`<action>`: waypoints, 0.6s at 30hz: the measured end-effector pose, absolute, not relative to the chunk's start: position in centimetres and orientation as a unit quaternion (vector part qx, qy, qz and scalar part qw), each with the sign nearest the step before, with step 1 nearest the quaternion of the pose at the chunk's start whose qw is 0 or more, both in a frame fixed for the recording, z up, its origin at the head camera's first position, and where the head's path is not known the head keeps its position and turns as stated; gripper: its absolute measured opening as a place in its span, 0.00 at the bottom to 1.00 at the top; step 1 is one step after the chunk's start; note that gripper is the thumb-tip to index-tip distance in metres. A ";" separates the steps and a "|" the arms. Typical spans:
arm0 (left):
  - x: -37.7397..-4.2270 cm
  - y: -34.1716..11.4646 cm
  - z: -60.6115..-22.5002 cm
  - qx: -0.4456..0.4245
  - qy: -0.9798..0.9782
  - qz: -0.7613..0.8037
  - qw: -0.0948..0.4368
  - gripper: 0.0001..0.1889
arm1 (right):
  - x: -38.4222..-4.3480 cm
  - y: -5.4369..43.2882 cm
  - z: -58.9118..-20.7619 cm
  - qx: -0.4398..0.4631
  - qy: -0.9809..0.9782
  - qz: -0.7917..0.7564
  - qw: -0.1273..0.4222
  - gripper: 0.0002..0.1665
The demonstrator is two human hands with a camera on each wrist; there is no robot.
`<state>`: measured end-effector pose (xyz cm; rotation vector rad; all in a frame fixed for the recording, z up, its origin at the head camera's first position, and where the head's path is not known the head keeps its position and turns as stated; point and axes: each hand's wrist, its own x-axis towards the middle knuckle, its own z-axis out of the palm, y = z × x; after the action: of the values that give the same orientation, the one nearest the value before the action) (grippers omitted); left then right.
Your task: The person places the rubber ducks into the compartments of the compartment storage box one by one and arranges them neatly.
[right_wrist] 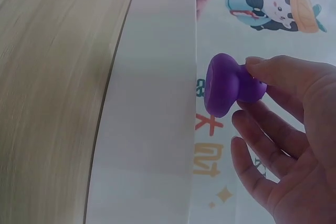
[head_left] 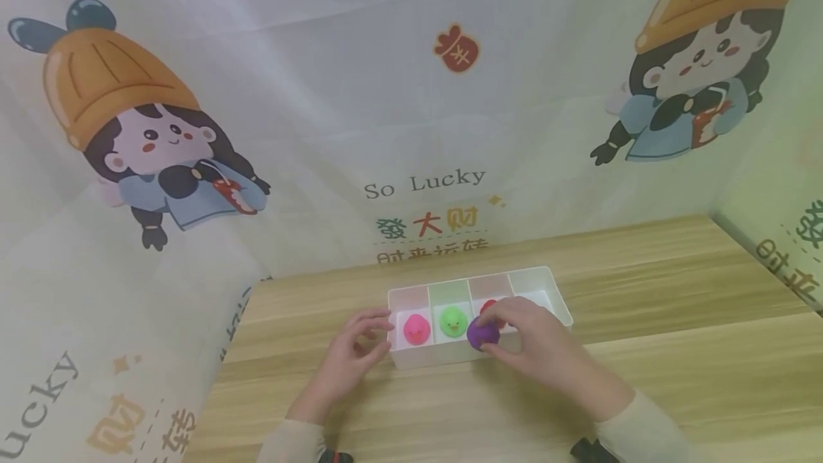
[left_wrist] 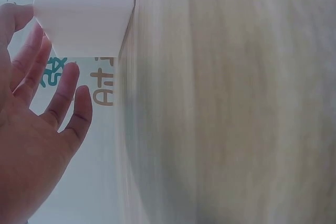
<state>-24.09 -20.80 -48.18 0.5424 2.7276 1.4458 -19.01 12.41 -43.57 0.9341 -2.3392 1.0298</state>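
A white divided box lies across the table in the head view. In its left compartment sits a pink toy duck, and beside it a green toy duck. A red toy shows in the third compartment, partly hidden by my right hand. That hand pinches a purple toy duck between thumb and fingers, above the box's front rim. My left hand is at the box's left end, with thumb and fingertips right at its edge and the other fingers spread loosely in the left wrist view.
The box stands on a wood-grain table. Behind and beside it hangs a pale printed cloth with cartoon figures and lettering. The rightmost compartment is partly behind the right hand.
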 end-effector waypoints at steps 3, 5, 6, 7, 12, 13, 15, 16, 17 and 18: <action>-24.0 -20.8 -48.2 0.166 0.871 0.462 0.012 0.14 | -19.1 12.9 -43.8 0.341 -0.836 0.368 0.222 0.19; -24.0 -20.8 -48.2 0.165 0.870 0.464 0.015 0.14 | -19.2 13.2 -43.9 0.335 -0.839 0.364 0.225 0.19; -23.9 -20.8 -48.2 0.165 0.870 0.465 0.016 0.14 | -19.2 13.3 -44.0 0.329 -0.843 0.361 0.226 0.19; -24.0 -20.7 -48.2 0.166 0.870 0.465 0.017 0.14 | -19.2 13.5 -44.1 0.321 -0.848 0.355 0.228 0.19; -24.0 -20.7 -48.0 0.165 0.869 0.466 0.016 0.14 | -19.3 14.3 -44.1 0.292 -0.865 0.336 0.231 0.19; -24.0 -20.7 -48.0 0.165 0.869 0.466 0.016 0.14 | -19.4 14.4 -44.1 0.290 -0.867 0.334 0.231 0.19; -24.0 -20.7 -47.9 0.161 0.870 0.466 0.016 0.14 | -19.4 14.7 -44.1 0.284 -0.870 0.332 0.229 0.19; -24.0 -20.7 -47.9 0.161 0.870 0.466 0.015 0.14 | -19.4 14.9 -44.1 0.280 -0.872 0.331 0.227 0.19; -23.9 -20.7 -47.9 0.162 0.870 0.466 0.015 0.14 | -19.4 15.0 -44.1 0.276 -0.875 0.330 0.223 0.19; -23.9 -20.7 -47.9 0.162 0.870 0.466 0.015 0.14 | -19.4 15.2 -44.1 0.270 -0.878 0.328 0.220 0.19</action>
<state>-23.93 -20.67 -47.94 0.5052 2.7077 1.4494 -19.45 15.18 -44.11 0.7475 -2.4291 0.9081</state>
